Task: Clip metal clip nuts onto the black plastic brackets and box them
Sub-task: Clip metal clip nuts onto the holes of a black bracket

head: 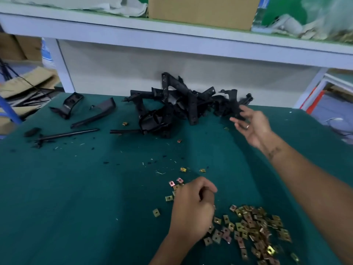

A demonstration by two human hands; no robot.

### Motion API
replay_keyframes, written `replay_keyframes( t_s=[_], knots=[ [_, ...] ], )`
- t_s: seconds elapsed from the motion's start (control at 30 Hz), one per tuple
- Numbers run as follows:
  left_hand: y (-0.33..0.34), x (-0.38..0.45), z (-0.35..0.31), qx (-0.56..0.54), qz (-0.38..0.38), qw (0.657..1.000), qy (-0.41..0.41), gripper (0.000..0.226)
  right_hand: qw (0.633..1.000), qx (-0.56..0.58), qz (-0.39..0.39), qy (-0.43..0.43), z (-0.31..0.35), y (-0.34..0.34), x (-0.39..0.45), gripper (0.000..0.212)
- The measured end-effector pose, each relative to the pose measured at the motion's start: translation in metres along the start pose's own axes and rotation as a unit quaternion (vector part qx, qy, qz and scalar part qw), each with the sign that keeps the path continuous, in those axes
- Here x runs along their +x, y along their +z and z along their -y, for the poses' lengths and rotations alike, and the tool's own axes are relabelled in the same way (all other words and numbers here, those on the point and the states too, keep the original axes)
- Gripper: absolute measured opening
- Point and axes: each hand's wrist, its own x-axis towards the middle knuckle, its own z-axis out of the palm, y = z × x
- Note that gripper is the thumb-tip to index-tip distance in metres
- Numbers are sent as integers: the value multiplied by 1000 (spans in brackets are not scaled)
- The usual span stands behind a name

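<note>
Covering most of the frame, the green felt-like table mat (76,197) gives a soft, dull surface that likely keeps small parts from sliding or bouncing. Above it, across the top of the frame, runs a white shelf (172,41) carrying a cardboard box (202,12), the probable destination for finished pieces, though nothing shows it in use yet.

At upper centre, against the back panel, lies the pile of black plastic brackets (179,108): matte, angular mouldings with punched holes, tangled together as if tipped out in bulk. A few separate black pieces (91,115) lie at upper left, apart from the pile.

The right hand (252,127) reaches to the pile's right edge, its fingers loosely spread and only slightly curled; they touch or nearly touch a bracket, but motion blur hides whether anything is pinched, so the grip cannot be told. A ring shows on one finger.

The left hand (193,211) sits at lower centre, knuckles up and fingers curled under over the scattered nuts; whether it has one in its fingers is hidden by the hand itself.

At lower right spreads the heap of metal clip nuts (254,230): small, flat, brass-coloured squares with a central hole, shiny, kept close to the body for quick picking. Judging by this, each hand is fetching one part for the next clipping.
</note>
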Motion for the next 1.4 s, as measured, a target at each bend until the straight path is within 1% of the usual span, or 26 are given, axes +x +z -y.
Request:
replay_keyframes(
  t_s=[0.07, 0.17, 0.23, 0.3, 0.33, 0.4, 0.5, 0.57, 0.63, 0.67, 0.7, 0.73, 0.77, 0.8, 0.83, 0.87, 0.93, 0.97, 1.0, 1.03, 1.07, 1.1, 1.13, 1.2, 1.27, 1.4],
  knots=[
    [0, -1, -1, -2, -5, 1000, 6, 29, 1000, 14, 20, -15, -1, -6, -41, 46],
    [-2, -2, -4, -42, -20, 999, 14, 30, 997, 25, 57, -48, -11, -20, -115, 40],
    [-5, -4, -7, -70, -56, 996, 20, 26, 993, 16, 96, -73, -23, -30, -166, 39],
    [-8, -6, -10, -102, -107, 989, 16, 22, 986, -5, 146, -80, -38, -38, -212, 45],
    [-10, -7, -12, -136, -120, 983, 19, 20, 982, -14, 169, -78, -45, -39, -231, 49],
    [-13, -13, -18, -198, -110, 973, 31, 22, 974, -27, 211, -77, -59, -39, -265, 53],
    [-18, -19, -23, -232, -67, 969, 57, 42, 960, -23, 270, -73, -77, -29, -304, 59],
    [-20, -24, -28, -306, -42, 950, 48, 51, 950, -23, 300, -80, -87, -20, -324, 62],
    [-22, -27, -34, -356, -38, 933, 41, 48, 941, -53, 324, -85, -93, -13, -337, 69],
    [-24, -28, -36, -363, -47, 930, 39, 41, 936, -72, 336, -73, -94, -11, -341, 71],
    [-26, -28, -38, -358, -63, 931, 37, 34, 933, -88, 343, -63, -94, -12, -342, 68],
    [-29, -27, -40, -331, -89, 939, 36, 28, 933, -97, 340, -68, -93, -15, -342, 60],
    [-33, -26, -41, -284, -118, 951, 44, 27, 937, -105, 321, -93, -90, -20, -340, 46],
    [-37, -25, -40, -224, -144, 962, 59, 29, 943, -116, 283, -133, -86, -27, -337, 31],
    [-39, -25, -39, -164, -163, 970, 74, 33, 948, -136, 225, -178, -83, -36, -331, 23],
    [-41, -25, -37, -110, -177, 974, 83, 40, 950, -163, 150, -221, -81, -48, -323, 21],
    [-41, -26, -34, -24, -185, 978, 93, 58, 933, -223, -12, -281, -78, -78, -303, 23],
    [-39, -28, -34, 26, -180, 978, 101, 64, 924, -251, -77, -278, -77, -95, -292, 24],
    [-37, -29, -34, 88, -171, 975, 113, 66, 918, -279, -125, -252, -77, -113, -281, 23],
    [-33, -32, -36, 157, -160, 967, 124, 66, 915, -311, -149, -211, -76, -128, -270, 21],
    [-29, -35, -38, 217, -146, 955, 139, 66, 910, -348, -149, -168, -74, -141, -261, 21],
    [-24, -38, -40, 262, -131, 942, 162, 66, 902, -386, -130, -142, -73, -152, -252, 20],
    [-19, -41, -41, 291, -119, 931, 187, 62, 892, -421, -103, -133, -71, -158, -244, 20],
    [-8, -46, -42, 326, -111, 912, 224, 50, 873, -465, -43, -139, -68, -159, -234, 23],
    [1, -49, -40, 353, -108, 898, 240, 45, 867, -475, 6, -148, -66, -156, -230, 26],
    [12, -53, -26, 386, -76, 888, 240, 58, 860, -483, 55, -155, -63, -155, -228, 27]
  ],
)
